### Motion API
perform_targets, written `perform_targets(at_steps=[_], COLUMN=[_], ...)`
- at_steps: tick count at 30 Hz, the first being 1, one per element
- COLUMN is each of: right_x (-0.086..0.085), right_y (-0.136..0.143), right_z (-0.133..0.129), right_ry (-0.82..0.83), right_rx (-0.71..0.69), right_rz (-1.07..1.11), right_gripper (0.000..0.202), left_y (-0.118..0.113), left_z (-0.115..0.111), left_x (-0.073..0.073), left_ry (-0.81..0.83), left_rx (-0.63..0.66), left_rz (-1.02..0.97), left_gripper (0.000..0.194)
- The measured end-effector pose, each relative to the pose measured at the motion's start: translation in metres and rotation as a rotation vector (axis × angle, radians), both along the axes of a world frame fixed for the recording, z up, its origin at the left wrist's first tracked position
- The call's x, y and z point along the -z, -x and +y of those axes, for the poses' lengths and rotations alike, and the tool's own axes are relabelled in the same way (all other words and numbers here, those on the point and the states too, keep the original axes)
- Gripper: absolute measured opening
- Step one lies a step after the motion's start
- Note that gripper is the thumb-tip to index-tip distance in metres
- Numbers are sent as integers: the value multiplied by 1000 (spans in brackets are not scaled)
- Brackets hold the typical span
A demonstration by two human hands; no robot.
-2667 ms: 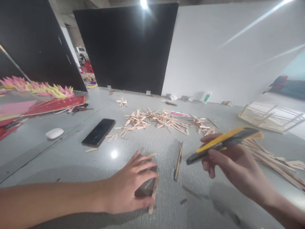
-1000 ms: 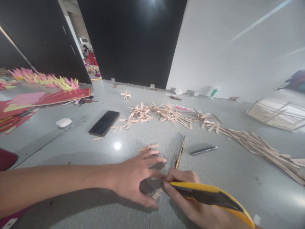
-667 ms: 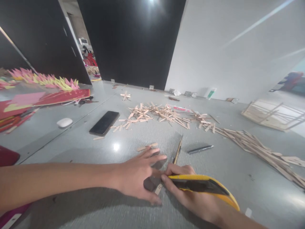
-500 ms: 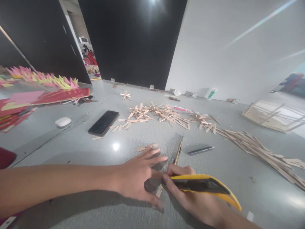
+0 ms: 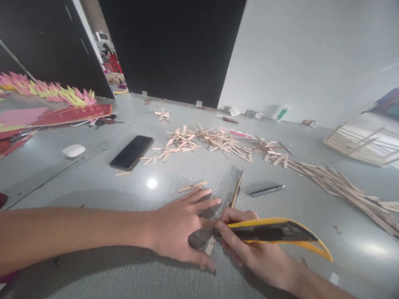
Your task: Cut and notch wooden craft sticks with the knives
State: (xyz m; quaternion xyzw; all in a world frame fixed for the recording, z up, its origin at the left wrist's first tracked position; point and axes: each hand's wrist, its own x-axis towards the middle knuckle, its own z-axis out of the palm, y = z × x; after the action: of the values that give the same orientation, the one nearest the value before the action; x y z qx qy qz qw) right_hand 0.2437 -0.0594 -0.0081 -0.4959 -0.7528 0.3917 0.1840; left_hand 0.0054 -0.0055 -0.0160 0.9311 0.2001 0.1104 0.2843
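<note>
While the left hand [image 5: 177,226] lies flat with fingers spread, pinning a short pale wooden craft stick [image 5: 210,246] to the grey table [image 5: 102,191], the right hand [image 5: 252,253] keeps a closed grip on a yellow-and-black utility knife [image 5: 271,232], its tip at the stick. A thin wooden skewer [image 5: 236,194] lies just beyond.

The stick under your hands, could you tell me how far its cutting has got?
Done: cut bits lie heaped behind. In hand: left hand pins the stick, right hand has the knife on it; stick looks uncut. Left: long sticks piled at right.
</note>
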Motion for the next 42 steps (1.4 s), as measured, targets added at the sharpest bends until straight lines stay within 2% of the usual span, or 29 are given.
perform_targets(at_steps=[8,17,27,33,42], right_x=[3,3,3,-1,1], right_y=[-4,-8,-7,-2,8], right_z=[1,-2,-2,-3,-6], right_ry=[-8,-33,-50,-152,-316], right_rx=[-30,-6,-20,-27,-51], right_rz=[-20,-102,-117,-111,-60], right_gripper=[43,41,43,37,36], left_y=[0,0,1,0,-4], left_z=[0,0,2,1,5], left_x=[-4,-2,-3,-5,-15], left_ry=[-31,-40,0,27,50], left_rx=[7,14,39,29,49], left_rz=[63,57,79,78,144], left_gripper=[95,97,97,98,84])
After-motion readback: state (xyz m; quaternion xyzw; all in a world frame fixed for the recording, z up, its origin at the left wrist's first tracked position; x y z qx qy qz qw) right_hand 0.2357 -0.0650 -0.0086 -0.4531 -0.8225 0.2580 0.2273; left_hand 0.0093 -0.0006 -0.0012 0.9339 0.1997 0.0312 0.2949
